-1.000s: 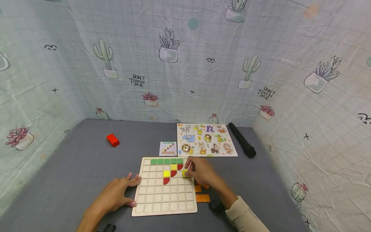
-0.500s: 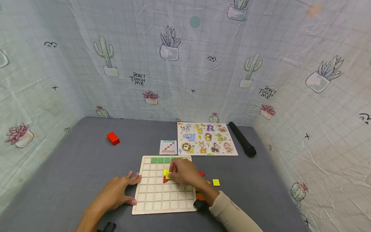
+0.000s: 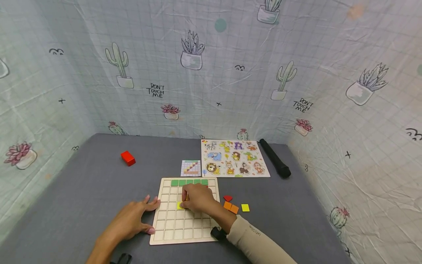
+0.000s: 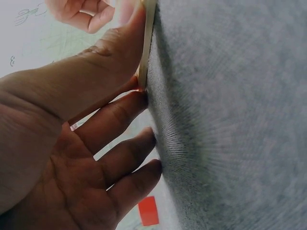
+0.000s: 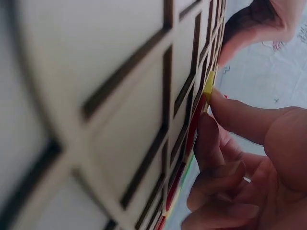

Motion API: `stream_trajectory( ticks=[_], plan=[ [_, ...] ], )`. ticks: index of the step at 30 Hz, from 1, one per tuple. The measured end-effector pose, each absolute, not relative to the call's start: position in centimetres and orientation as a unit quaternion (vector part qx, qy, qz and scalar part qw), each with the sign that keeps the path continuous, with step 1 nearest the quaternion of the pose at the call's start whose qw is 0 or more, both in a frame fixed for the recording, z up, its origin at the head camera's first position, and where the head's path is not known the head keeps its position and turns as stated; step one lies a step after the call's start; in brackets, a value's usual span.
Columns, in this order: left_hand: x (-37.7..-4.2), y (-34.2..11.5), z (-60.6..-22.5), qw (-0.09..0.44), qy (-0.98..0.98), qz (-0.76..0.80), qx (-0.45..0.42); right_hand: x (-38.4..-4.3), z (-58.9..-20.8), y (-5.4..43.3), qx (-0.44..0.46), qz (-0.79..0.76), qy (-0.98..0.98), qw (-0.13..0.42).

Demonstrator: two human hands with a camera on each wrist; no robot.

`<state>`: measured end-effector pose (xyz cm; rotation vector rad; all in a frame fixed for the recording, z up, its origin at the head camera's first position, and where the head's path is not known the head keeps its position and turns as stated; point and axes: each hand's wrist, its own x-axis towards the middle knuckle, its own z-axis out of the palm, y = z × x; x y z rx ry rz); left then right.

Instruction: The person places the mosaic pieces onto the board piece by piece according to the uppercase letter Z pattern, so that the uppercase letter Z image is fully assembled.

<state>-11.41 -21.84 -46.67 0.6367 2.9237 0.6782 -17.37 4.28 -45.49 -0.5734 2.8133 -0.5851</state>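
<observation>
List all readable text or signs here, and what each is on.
"DON'T TOUCH ME": printed backdrop cloth, left of centre in the head view.
"DON'T TOUCH ME": same cloth, right side.
"+": small cross marks, several across the cloth.
Unreadable: small lettering on the right sleeve, too small and blurred; the marks at the upper left of the left wrist view, too blurred.

An animal puzzle [image 3: 236, 169] lies beside a microphone [image 3: 275, 158].

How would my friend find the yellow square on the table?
Find the wooden board on the gray table. Right of it lie a red piece and orange squares. Past those lies the yellow square, the only yellow one there.
</observation>
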Motion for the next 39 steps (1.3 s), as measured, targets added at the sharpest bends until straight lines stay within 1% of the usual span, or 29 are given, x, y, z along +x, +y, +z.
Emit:
stream_trajectory(
  ticks=[9, 15, 20, 29, 39],
  plan=[
    [-11.3, -21.9, -46.7, 0.04, 0.954, 0.221, 0.198, -17.0, -45.6, 4.2, -0.197, -0.215, 0.951, 0.107],
    [-11.2, -21.7, -46.8, 0.05, 0.954, 0.226, 0.193, -16.3, -45.7, 5.6, -0.189, -0.255, 0.943, 0.099],
    [-11.2, -21.8, -46.6, 0.054, 0.953, 0.227, 0.191, -15.9, -45.1, 7.7, -0.179, -0.287, 0.937, 0.091],
    [-11.4, -21.8, -46.5, 0.045, 0.954, 0.22, 0.199, -15.5, -44.2, 12.6, -0.132, -0.339, 0.926, 0.106],
    [-11.4, -21.7, -46.4, 0.054, 0.954, 0.22, 0.195, -15.2, -45.3, 17.7, -0.084, -0.338, 0.935, 0.068]
  ],
)
